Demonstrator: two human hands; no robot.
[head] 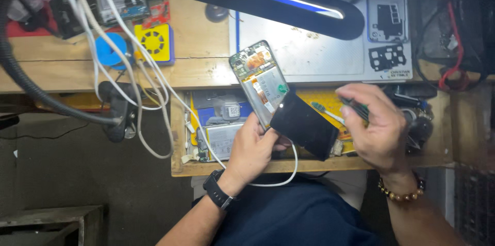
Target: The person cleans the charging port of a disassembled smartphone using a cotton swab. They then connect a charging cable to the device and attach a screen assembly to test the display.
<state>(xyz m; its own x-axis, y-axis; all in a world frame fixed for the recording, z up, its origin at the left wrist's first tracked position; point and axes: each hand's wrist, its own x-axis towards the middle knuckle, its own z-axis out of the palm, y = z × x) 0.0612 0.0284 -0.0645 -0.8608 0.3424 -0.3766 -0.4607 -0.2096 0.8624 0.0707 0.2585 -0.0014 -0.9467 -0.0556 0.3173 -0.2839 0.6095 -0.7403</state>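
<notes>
My left hand (253, 145) holds an opened smartphone body (260, 78) upright over an open drawer; its circuit board and battery face me. A black screen panel (305, 124) hangs from the phone's lower end, tilted toward the right. My right hand (375, 127) hovers just right of the panel, its fingers closed on a thin dark tool with green on it (356, 106). A white cable (289, 171) loops below my left hand. A black watch (219, 189) sits on the left wrist, a bead bracelet (402, 193) on the right.
A wooden bench (196, 60) carries a grey work mat (309, 53), a black lamp arm (289, 1), a yellow-and-blue fan block (153, 42), a blue tape roll (110, 50) and white cables (124, 45). The open drawer (211, 132) holds phone parts and a screwdriver (326, 113).
</notes>
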